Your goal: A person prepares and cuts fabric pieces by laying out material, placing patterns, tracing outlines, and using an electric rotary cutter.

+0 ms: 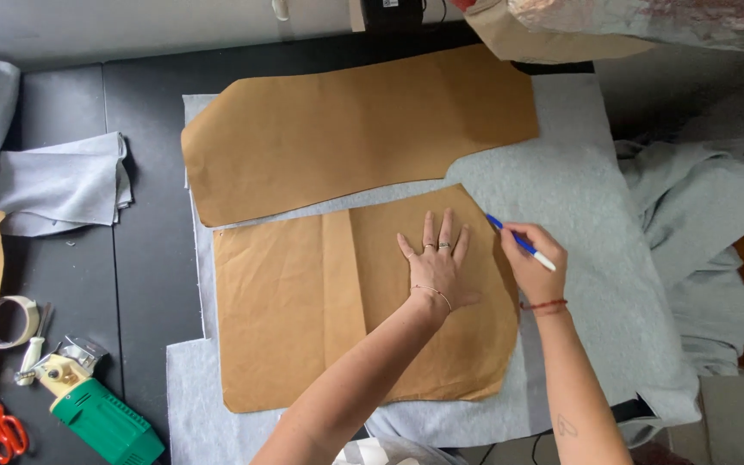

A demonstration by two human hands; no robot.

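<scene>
**Pen at the pattern's edge, palm holding it flat**

Flat on the near brown paper pattern piece, the left hand lies open, fingers spread and pointing toward the far side, pressing the sheet down. Just to its right, the right hand is closed around a blue pen with a white end. The pen's long axis runs on a diagonal: its blue tip points far-left and meets the pattern's slanted upper-right edge, while the white end points near-right, over the knuckles.

That near pattern piece is roughly rectangular with its right corners cut off at an angle, and a vertical fold crosses it left of the palm. It lies on grey fleece fabric, which spreads out well past it on the right and near sides. A second, longer brown paper pattern piece lies on the same fabric on the far side, its long axis running left to right, its lower edge just beside the near piece.

More grey fabric is bunched at the right, and folded grey pieces rest on the black table at the left. Near-left on the table sit a roll of tape, a green electric cutter and red-handled scissors.
</scene>
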